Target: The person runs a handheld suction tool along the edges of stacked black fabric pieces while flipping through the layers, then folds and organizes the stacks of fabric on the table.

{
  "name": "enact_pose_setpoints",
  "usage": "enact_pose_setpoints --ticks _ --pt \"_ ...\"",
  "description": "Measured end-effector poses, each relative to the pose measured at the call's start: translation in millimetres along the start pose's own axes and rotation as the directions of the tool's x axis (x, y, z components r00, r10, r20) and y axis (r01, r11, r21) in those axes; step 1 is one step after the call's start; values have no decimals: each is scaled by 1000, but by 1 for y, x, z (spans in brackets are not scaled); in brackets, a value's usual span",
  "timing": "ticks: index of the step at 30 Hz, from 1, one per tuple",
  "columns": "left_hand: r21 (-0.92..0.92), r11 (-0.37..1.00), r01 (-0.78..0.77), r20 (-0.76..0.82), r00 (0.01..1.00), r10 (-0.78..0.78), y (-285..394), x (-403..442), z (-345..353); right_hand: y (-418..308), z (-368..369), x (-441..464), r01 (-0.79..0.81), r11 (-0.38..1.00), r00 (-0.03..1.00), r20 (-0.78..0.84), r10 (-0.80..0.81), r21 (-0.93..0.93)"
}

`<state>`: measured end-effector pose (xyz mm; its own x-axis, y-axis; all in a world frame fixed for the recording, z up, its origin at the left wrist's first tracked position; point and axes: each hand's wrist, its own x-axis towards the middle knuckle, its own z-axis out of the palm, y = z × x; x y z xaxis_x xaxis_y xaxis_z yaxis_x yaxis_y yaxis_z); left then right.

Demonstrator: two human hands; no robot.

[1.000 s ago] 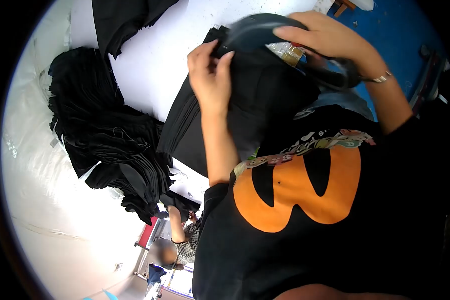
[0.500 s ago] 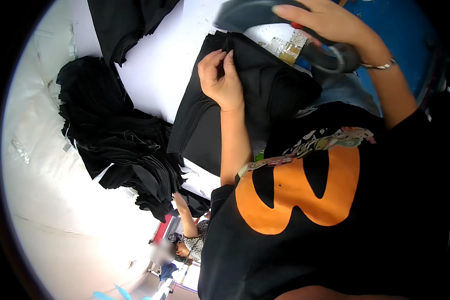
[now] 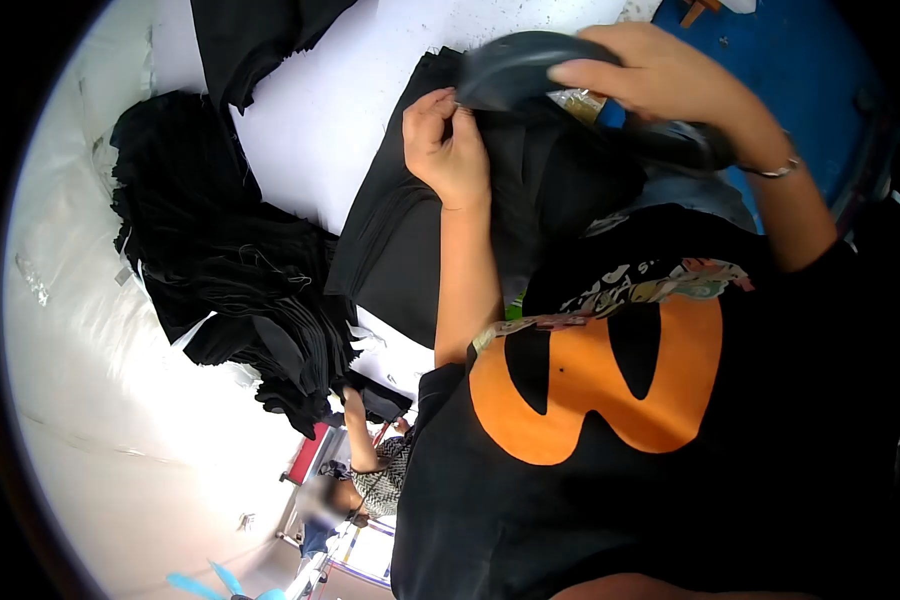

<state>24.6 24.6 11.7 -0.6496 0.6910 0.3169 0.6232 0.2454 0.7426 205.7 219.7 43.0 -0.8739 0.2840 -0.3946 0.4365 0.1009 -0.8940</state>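
Observation:
My left hand [image 3: 448,150] lies palm up over a stack of black fabric pieces [image 3: 395,245], thumb and fingers pinched at the fabric near the stack's upper edge. In my right hand [image 3: 660,75] is a dark, curved hand tool [image 3: 515,70], shaped like a label gun and blurred by motion. Its front end is close to my left fingertips; whether it touches the cloth I cannot tell. The tool's black rear part [image 3: 685,145] hangs below my right hand. Part of the stack is hidden by my left forearm and the tool.
A large heap of layered black fabric [image 3: 220,240] lies to the left on the white table [image 3: 305,140]. More black cloth [image 3: 260,35] is at the top. Another person's arm [image 3: 360,430] reaches to the heap's lower end. A blue surface [image 3: 780,70] is at upper right.
My right hand has moved the tool downward, so its front end is now beside my left fingertips. My left hand stays pinched on the fabric.

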Motion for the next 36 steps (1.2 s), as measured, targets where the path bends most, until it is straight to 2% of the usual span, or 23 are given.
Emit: enact_pose_setpoints --ticks 2,4,5,8,10,11,12,14,16,18,19,20,21,22,23,24,26,28,30,31,32,34,36 --pt "-1 1000 7 -17 1000 -7 2 3 1 -9 11 7 65 994 990 -121 -75 -85" --pt "5 1000 -27 -27 999 27 2 4 0 -15 16 10 42 997 950 -310 -20 63" --pt "-13 1000 9 -16 1000 -10 2 1 -1 -7 11 4 125 992 933 -345 -107 31" --pt "-30 999 22 -18 1000 -23 -2 0 0 -7 -2 -18 45 999 982 -186 -44 1" --pt "21 1000 1 16 1000 -1 -6 3 0 20 18 5 257 926 920 -223 -322 -276" --pt "46 998 -39 28 999 38 -6 5 1 29 35 21 380 819 742 -387 -547 -429" --pt "45 998 -43 26 999 42 -3 6 1 20 34 18 381 817 739 -389 -550 -433" --pt "-40 975 219 66 974 -216 2 5 0 -5 25 7 50 999 909 -414 -38 19" --pt "-76 969 237 59 971 -233 1 4 0 -3 3 -11 143 990 935 -324 -141 -16" --pt "-122 959 254 59 967 -249 0 4 2 2 4 -16 81 997 969 -231 -83 -20" --pt "-35 994 106 70 992 -104 0 6 -1 -3 7 -10 43 999 993 -108 -43 4" --pt "50 998 -49 93 995 44 0 8 -4 -15 21 -7 54 995 973 -218 -70 -81" --pt "53 997 -48 137 990 40 3 11 -11 -17 28 -3 66 993 953 -289 -91 -96" --pt "115 984 -134 242 965 103 15 18 -29 -17 31 0 80 991 926 -360 -115 -110" --pt "-7 991 -131 447 886 120 23 24 -56 -23 21 -4 82 990 922 -368 -119 -113" --pt "-126 987 -98 629 762 156 28 31 -80 -33 6 -13 105 988 904 -403 -142 -112" --pt "-346 799 492 788 615 -37 28 26 -108 -8 -1 -22 147 989 933 -329 -143 -13" --pt "-72 973 221 446 879 -167 23 29 -81 -3 -3 -28 55 998 980 -195 -52 10" --pt "208 974 -88 211 977 43 4 29 -45 1 10 -13 198 962 971 -95 -218 -187" --pt "183 982 -37 181 984 3 -7 23 -31 -5 22 -3 240 957 953 -145 -264 -165" --pt "154 988 13 148 988 -36 -16 16 -22 -14 22 -1 141 989 979 -142 -144 -32" --pt "123 992 15 161 986 -34 -17 14 -21 -6 27 10 277 944 901 -293 -320 -181" --pt "108 994 -19 97 995 9 -17 11 -19 -7 14 -12 165 971 967 -166 -193 -171"
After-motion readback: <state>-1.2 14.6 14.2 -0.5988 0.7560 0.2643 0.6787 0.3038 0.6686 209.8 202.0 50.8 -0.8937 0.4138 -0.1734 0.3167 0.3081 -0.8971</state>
